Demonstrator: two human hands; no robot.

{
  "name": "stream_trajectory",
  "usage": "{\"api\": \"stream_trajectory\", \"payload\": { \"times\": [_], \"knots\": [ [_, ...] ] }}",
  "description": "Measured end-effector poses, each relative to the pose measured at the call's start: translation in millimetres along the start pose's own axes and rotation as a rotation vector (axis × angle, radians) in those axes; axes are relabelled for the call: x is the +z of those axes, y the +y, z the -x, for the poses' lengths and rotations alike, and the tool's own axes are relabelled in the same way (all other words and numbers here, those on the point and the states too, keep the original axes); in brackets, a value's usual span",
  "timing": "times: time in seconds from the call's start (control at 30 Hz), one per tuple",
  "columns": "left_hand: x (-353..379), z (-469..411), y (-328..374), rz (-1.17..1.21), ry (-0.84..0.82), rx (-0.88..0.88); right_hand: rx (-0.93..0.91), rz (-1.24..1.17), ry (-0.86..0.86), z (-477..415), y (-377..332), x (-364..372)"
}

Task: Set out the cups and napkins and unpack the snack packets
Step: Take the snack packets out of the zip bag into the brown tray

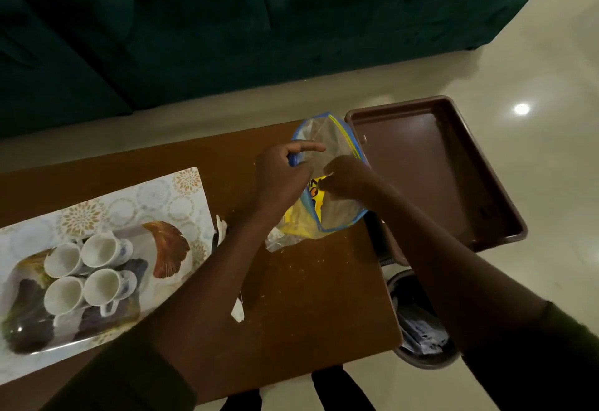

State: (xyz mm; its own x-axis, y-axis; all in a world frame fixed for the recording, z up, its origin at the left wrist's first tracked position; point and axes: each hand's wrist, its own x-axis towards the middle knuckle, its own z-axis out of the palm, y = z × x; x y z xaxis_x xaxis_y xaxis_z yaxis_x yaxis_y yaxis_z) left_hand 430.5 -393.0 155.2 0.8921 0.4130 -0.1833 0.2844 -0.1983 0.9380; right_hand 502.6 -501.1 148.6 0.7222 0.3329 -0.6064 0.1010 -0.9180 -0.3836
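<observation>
Clear plastic zip bag (327, 164) w/ blue-and-yellow seal strip stands on the brown bench (308, 297), just beside a brown tray (453, 177) at the bench's right end. Yellow snack packet (304, 219) shows thru the bag's lower part. Left hand (285, 174) pinches the bag's blue rim, index finger stretched out over the mouth. Right hand (346, 180) is inside the opening, fingers curled; whether it grips the packet can't be told. Four white cups (87, 271) sit on a patterned tray (181, 193) at left.
</observation>
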Motion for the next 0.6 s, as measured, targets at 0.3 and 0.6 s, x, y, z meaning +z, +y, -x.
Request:
{"api": "stream_trajectory", "payload": {
  "times": [0.3, 0.6],
  "knots": [
    [-7.7, 14.6, -2.5, 0.123, -0.077, 0.023, 0.181, -0.128, 0.040, -22.9, -3.8, 54.7],
    [-2.0, 0.4, -13.4, 0.005, -0.005, 0.047, -0.139, 0.327, 0.114, -11.2, -16.8, 18.7]
  ]
}}
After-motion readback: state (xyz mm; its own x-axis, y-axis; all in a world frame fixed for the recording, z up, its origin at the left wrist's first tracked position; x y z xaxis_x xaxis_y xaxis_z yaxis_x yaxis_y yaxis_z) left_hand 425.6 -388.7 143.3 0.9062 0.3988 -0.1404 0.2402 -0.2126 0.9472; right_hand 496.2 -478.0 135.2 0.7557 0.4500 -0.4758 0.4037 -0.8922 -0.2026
